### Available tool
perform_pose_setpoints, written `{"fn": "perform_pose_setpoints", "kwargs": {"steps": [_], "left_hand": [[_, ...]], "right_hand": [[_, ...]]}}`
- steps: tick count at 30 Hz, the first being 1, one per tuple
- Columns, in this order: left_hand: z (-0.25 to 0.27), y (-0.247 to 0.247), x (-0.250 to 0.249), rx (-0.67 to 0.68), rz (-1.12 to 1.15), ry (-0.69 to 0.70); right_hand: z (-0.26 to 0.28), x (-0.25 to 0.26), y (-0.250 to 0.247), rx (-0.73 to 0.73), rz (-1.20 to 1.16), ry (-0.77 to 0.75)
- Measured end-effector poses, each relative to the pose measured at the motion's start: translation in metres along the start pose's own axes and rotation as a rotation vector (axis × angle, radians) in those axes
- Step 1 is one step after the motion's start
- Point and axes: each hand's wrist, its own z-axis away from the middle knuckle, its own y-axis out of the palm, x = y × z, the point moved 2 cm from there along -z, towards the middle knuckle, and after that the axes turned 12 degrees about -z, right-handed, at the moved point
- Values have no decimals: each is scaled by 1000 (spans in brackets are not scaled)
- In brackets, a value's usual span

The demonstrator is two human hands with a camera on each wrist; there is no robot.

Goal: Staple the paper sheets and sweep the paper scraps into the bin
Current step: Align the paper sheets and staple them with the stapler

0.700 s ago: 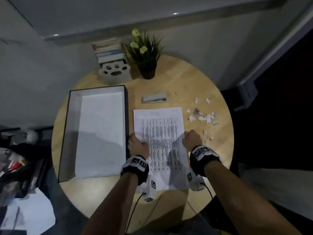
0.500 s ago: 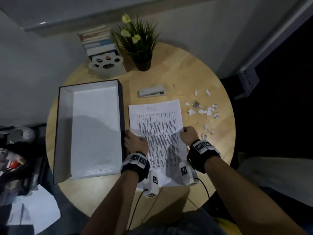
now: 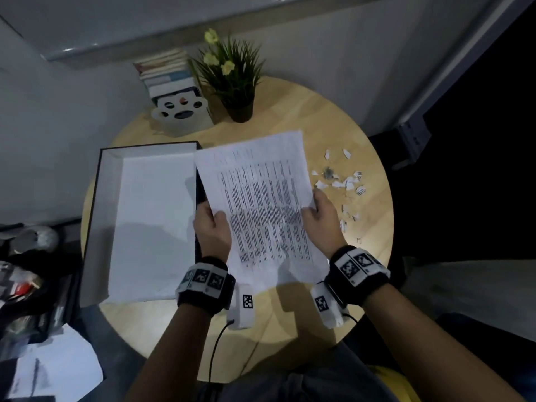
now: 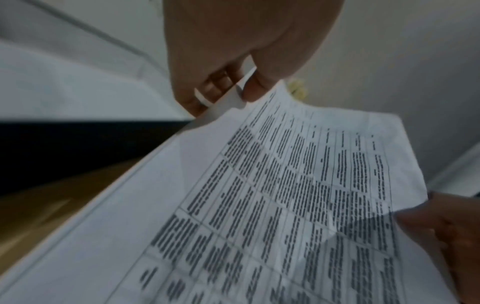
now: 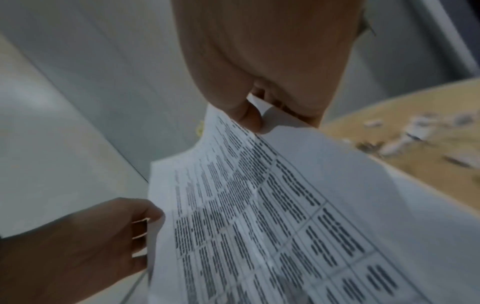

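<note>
The printed paper sheets (image 3: 261,198) are lifted off the round wooden table (image 3: 333,126) and tilted up toward me. My left hand (image 3: 211,224) pinches their left edge, thumb on top, as the left wrist view shows with the sheets (image 4: 285,205) below the hand (image 4: 233,86). My right hand (image 3: 319,216) pinches the right edge; in the right wrist view its thumb lies on the sheets (image 5: 285,205). Several white paper scraps (image 3: 342,181) lie scattered on the table to the right. The raised sheets hide the stapler.
A shallow black box with a white inside (image 3: 110,216) lies on the left of the table. A potted plant (image 3: 235,82) and a paw-shaped holder with books (image 3: 179,111) stand at the back. Clutter lies on the floor at left.
Both hands have lifted the sheets from flat on the table and tilted them up; they now cover the stapler that showed behind them. The head view has shifted.
</note>
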Motion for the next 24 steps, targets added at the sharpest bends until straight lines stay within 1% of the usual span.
{"fn": "perform_pose_setpoints", "kwargs": {"steps": [1,3,5,6,10,13,15,19,21,24], "left_hand": [[4,-9,-15,-34,48,90],[17,-25,-46,-76,147,148],[28,-35,-65,-103,254,200],[33,-38,-73,-109,279,225],[46,-43,-88,-144,266,328],[46,-44,-94,-131,258,295],[43,-44,-99,-113,272,266],[44,-48,-114,-149,284,315],[43,-47,-110,-151,276,301],[44,-42,-99,-116,257,217]], "right_hand": [[6,14,-4,-20,-34,-76],[17,36,-10,-59,-92,-206],[23,48,-13,-83,-96,-301],[24,50,-14,-83,-79,-328],[27,54,-17,-118,-89,-329],[24,65,-20,-151,-133,-359],[23,75,-18,-142,-136,-384],[30,91,-17,-127,-138,-473],[29,85,-17,-141,-145,-445],[27,72,-12,-139,-110,-341]]}}
